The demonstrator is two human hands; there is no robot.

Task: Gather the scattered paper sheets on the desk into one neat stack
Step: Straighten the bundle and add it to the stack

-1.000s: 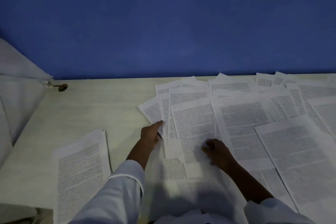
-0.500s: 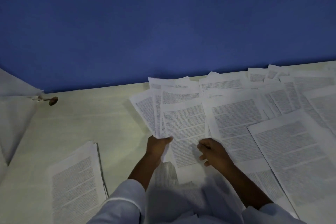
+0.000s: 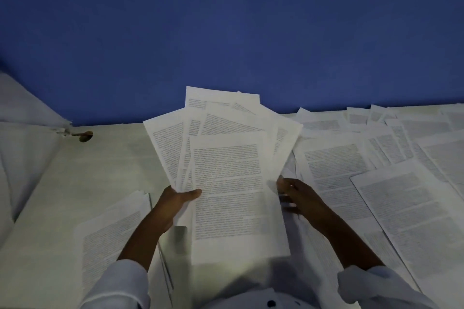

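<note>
Over the desk (image 3: 75,170), left hand (image 3: 175,199) pinches fanned sheets (image 3: 226,170), right hand (image 3: 298,195) relaxed.

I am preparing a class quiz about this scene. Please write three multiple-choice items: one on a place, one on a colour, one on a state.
1. Where is the tidy stack? A. on the desk, left of the left hand; B. at the desk's far right; C. on a chair.
2. What colour is the wall? A. green; B. blue; C. red.
3. How are the sheets in the left hand? A. rolled; B. folded; C. fanned out.
Answers: 1 A, it lies at that hand's left; 2 B, plainly blue; 3 C, their top corners spread apart.
</note>
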